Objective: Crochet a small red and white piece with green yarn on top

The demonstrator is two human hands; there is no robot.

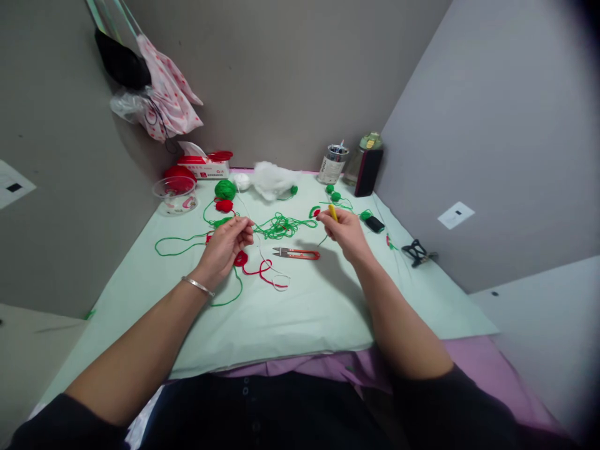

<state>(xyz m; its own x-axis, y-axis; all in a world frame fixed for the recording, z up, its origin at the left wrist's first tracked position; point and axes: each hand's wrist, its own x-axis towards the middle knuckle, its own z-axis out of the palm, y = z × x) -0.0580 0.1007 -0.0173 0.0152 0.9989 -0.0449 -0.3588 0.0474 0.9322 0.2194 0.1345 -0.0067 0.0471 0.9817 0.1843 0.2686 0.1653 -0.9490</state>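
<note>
- We saw a pale worktop (pixel 300 319) spread before us, its supplies gathered around our hands, presumably to keep them within reach.
- Our left hand (pixel 225 247) was raised, fingertips together beside a white strand (pixel 245 206); we could not tell whether they gripped it.
- Our right hand (pixel 349 232) had its fingers clamped on a yellow-handled tool (pixel 332 212), perhaps gripped high for fine control.
- White stuffing (pixel 272 180) sat at the back, likely to leave the middle free for handwork.
- Loose green yarn (pixel 280 226) lay between and beyond our hands, probably slack so it would feed easily.
- Orange-handled snips (pixel 297 254) rested nearer us, apparently handy for either hand.
- A small red-and-green piece (pixel 315 212) was at our right fingertips, seemingly kept close to the tool.
</note>
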